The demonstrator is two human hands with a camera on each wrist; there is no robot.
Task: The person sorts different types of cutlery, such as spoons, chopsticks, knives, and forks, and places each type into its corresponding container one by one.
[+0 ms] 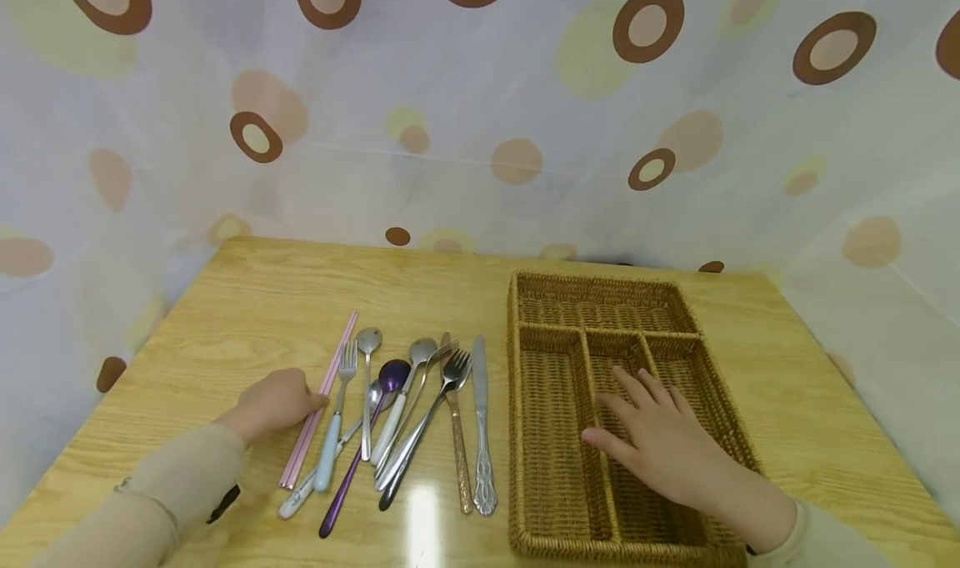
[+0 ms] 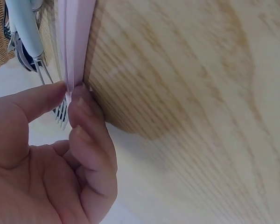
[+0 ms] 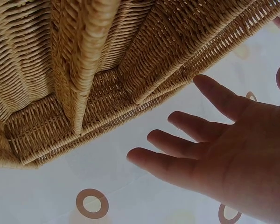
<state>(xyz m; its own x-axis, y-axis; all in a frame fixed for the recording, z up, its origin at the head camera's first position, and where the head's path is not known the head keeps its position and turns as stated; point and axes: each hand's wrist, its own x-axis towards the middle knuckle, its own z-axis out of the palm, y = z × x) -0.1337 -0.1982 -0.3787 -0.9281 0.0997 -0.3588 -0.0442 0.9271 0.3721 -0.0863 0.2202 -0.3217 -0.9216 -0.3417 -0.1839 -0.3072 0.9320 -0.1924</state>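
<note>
My left hand (image 1: 279, 401) pinches a pair of pink chopsticks (image 1: 341, 343) between thumb and fingertips, around their middle. In the left wrist view the chopsticks (image 2: 77, 42) run side by side from the fingertips toward the top edge. Just right of them lies a fork with a light blue handle (image 1: 327, 455). Over the wicker tray (image 1: 513, 434) hovers my right hand (image 1: 667, 443), fingers spread and holding nothing. The right wrist view shows its straight fingers beside the tray's woven dividers (image 3: 79, 88).
Loose cutlery covers the table's middle: a purple spoon (image 1: 393, 374), a small silver spoon (image 1: 367, 343), a black-and-silver fork (image 1: 453, 372), a gold-handled piece (image 1: 460, 451) and a silver knife (image 1: 482, 426). A patterned curtain (image 1: 465, 92) hangs behind the wooden table (image 1: 337, 272).
</note>
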